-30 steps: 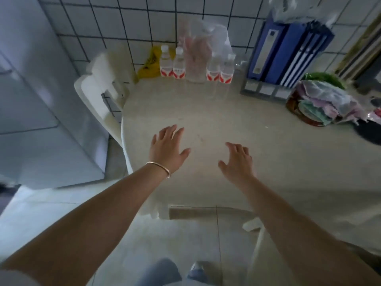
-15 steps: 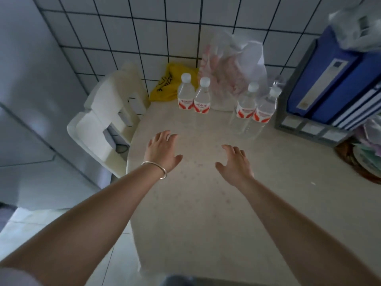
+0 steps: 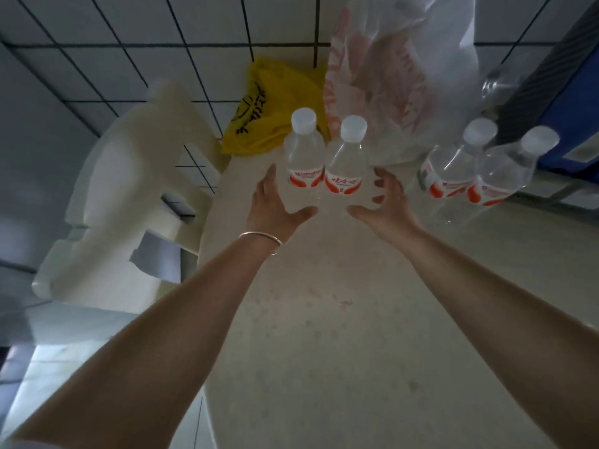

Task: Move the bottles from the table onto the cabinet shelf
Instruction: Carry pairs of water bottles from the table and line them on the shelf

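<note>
Left hand (image 3: 274, 207), wearing a thin metal bangle (image 3: 261, 238), spread with fingers straight and thumb swung out, flanking the left clear plastic water bottle with white cap and red-and-white label (image 3: 304, 160) at its 9 o'clock. Right hand (image 3: 384, 202) spread too, fingers loosely hooked, at 3 o'clock of the second matching bottle (image 3: 345, 170). Neither hand closed on anything yet; whether skin already touches plastic, impossible to tell.

Changed in the last second: both hands carried from mid-table, well short of the bottles, right up to either side of the touching pair. Judged meaning: reach finished, grasp next, probably one bottle per hand or the pair squeezed together. No bottle moved so far; all four upright on the pale speckled table (image 3: 356, 335).

Outward at 3 o'clock from the right hand: two more identical bottles, one (image 3: 450, 170) beside the other (image 3: 505, 176), set apart from the first pair. Behind them at 12 o'clock, a translucent white plastic bag with faded pink print (image 3: 398, 76); at 11 o'clock, a crumpled yellow plastic bag with black lettering (image 3: 262, 111); both against a white tiled wall (image 3: 162, 43). At 9 o'clock, off the table edge, white moulded foam packing (image 3: 129, 196).

Blue file binders (image 3: 570, 105) cut off at the right edge. Something clear and glassy behind the far bottles, not identifiable. Cabinet shelf not recognisable anywhere here, so the destination stays unknown. Bottle bases blurred by lens distortion.
</note>
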